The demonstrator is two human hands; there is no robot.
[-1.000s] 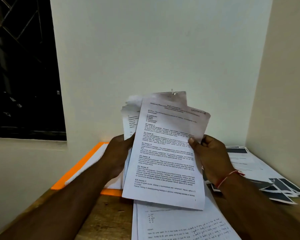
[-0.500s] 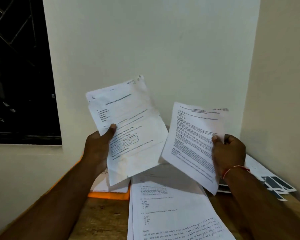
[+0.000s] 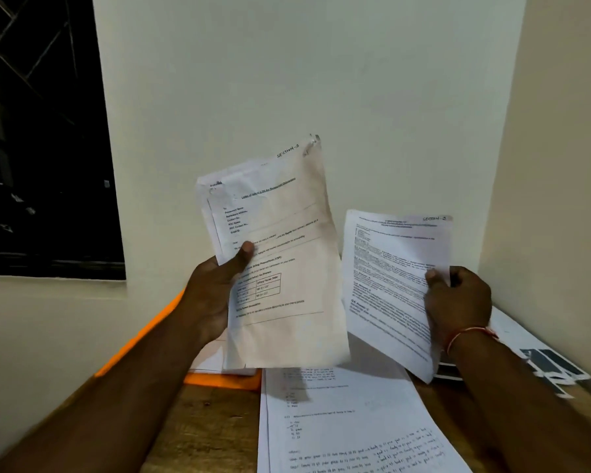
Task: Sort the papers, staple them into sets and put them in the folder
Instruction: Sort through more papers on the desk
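Above the table (image 3: pixel 198 435), left hand (image 3: pixel 212 295) gripping creased papers (image 3: pixel 280 268), right hand (image 3: pixel 458 298) pinching a sheet's (image 3: pixel 389 278) edge, gap between.

Head-worn view, forward and down, close

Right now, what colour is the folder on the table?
Orange. The folder shows best in the head view, the only one here.

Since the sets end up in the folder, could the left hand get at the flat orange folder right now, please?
Probably not yet: the left hand grips a creased white paper bundle, and white sheets lie on the flat orange folder just below it.
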